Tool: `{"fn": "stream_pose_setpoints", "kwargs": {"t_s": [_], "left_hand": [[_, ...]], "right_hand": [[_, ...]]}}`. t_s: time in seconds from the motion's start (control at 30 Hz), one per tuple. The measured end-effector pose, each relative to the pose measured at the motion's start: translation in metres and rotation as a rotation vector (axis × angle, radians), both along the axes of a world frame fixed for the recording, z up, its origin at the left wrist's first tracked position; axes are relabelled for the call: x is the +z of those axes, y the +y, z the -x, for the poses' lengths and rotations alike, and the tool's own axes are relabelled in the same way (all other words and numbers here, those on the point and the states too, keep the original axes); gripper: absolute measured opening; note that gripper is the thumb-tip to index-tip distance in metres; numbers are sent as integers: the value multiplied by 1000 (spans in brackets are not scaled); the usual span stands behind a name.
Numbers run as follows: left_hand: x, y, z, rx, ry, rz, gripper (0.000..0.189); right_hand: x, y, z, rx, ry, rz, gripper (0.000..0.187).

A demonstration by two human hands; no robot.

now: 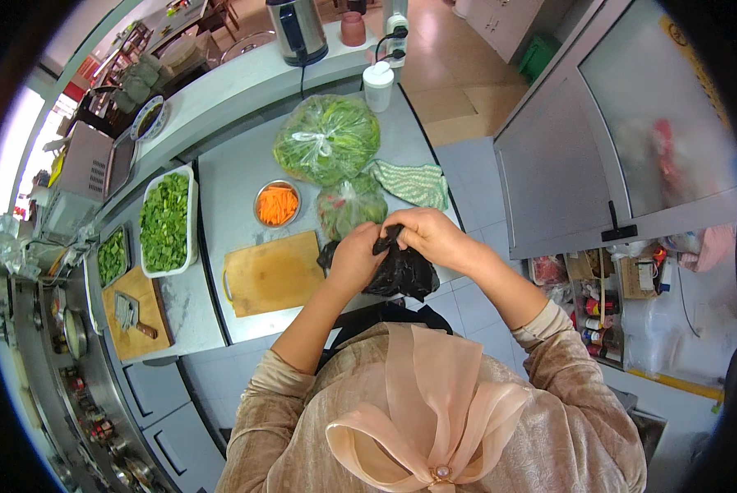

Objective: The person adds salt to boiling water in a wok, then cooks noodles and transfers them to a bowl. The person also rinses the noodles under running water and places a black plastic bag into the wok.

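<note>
A black plastic bag (403,277) hangs at the counter's near edge, its twisted top pinched between both hands. My left hand (361,256) grips the gathered neck from the left, and my right hand (429,237) holds it from the right. Just beyond them lies a small clear bag of vegetables (351,206). Farther back is a larger clear bag of leafy greens (328,138), tied at its top. To the left sits a bare wooden cutting board (274,274), with a metal bowl of orange carrot sticks (277,204) behind it. What the black bag holds is hidden.
A green-striped cloth (414,183) and a white-lidded container (378,86) lie right of the bags. At left stand a white tub of chopped greens (192,246), a smaller tray (126,249) and a cleaver (128,313) on another board (149,345). A grey door (547,160) stands right.
</note>
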State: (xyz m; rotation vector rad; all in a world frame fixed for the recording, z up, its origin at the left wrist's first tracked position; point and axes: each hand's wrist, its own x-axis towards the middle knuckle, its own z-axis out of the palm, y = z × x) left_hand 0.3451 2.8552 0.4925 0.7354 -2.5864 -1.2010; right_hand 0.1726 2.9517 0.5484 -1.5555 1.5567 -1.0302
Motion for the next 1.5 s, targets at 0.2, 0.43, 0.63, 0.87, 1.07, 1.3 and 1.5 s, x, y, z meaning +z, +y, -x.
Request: {"fn": "stream_pose_setpoints", "kwargs": {"t_s": [0.2,0.43,0.63,0.87,1.07,1.3,1.5], "left_hand": [[-28,-2,-21,70,138,-344,30],[-39,1,-30,91,253,-451,23],[4,-12,-60,300,-91,-68,25],[-21,-22,-93,324,320,-57,25],[9,-23,-104,425,356,-483,19],[48,30,-54,-146,366,-304,23],[40,32,-32,-114,316,-339,50]], "right_hand": [[16,21,24,-430,-646,74,24],[-63,36,-7,-378,-135,-22,63],[-65,59,0,-533,370,15,20],[-46,35,-58,-352,223,-178,57],[-52,46,-59,-577,-288,69,47],[-7,75,-104,-344,-43,-203,21],[42,199,-100,-676,-362,230,22]]}}
